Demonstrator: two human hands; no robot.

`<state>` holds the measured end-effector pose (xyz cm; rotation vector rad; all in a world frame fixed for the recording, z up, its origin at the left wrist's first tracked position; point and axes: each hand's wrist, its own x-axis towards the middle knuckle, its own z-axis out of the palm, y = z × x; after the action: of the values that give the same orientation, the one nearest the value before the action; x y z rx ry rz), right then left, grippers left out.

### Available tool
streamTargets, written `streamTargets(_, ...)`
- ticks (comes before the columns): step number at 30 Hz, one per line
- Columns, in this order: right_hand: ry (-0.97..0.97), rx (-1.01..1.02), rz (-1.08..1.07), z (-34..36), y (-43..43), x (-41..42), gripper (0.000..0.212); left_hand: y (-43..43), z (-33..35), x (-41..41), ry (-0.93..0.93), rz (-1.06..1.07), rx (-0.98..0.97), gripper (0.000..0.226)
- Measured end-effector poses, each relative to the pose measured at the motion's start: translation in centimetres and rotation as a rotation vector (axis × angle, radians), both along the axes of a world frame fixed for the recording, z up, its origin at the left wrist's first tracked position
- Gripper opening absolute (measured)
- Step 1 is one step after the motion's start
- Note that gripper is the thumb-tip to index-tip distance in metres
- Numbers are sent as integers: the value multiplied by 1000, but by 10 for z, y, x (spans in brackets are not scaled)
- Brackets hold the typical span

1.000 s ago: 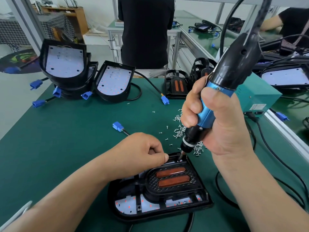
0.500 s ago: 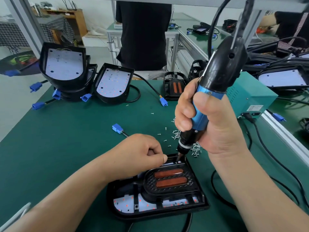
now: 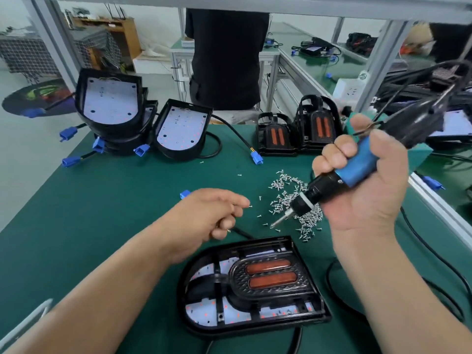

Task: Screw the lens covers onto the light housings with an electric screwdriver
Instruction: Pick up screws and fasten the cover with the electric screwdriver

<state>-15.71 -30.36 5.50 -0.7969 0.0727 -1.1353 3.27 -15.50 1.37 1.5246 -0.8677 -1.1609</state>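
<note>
A black light housing [image 3: 250, 320] lies on the green mat near me, with a black lens cover [image 3: 270, 275] with two orange strips set in it. My right hand [image 3: 362, 190] grips the blue and black electric screwdriver [image 3: 357, 167], lifted and tilted, its bit over the pile of small screws [image 3: 293, 198]. My left hand [image 3: 214, 215] hovers left of the pile, above the housing's far edge, fingers loosely curled; a small screw shows at its fingertips, and I cannot tell if it is pinched.
Open housings [image 3: 178, 129] with white boards and blue connectors [image 3: 256, 157] stand at the far left. Two covered lights [image 3: 298, 131] stand at the back. A teal box [image 3: 421, 154] sits right. A black cable [image 3: 434, 254] loops by my right arm. A person in black [image 3: 227, 57] stands beyond.
The screwdriver has lifted off the housing's far edge and swung right over the screw pile. My left hand has left the housing and moved up towards the screws.
</note>
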Motion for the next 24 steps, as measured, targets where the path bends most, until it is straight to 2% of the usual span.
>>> streamTargets(1,-12,69,-33,-5,1,3,14,-1,0,4,185,56,4,32)
streamTargets(3,-28,178,-97,-12,2,8,13,-2,-3,9,324,94,13,33)
streamTargets(10,-14,284,-171,-23,-1,20,11,-5,-9,7,314,58,-33,10)
streamTargets(19,-59,315,-202,-9,-2,30,14,-4,-15,9,419,-4,-83,28)
streamTargets(24,-86,318,-200,-2,-4,38,13,-3,-15,13,341,-66,-108,25)
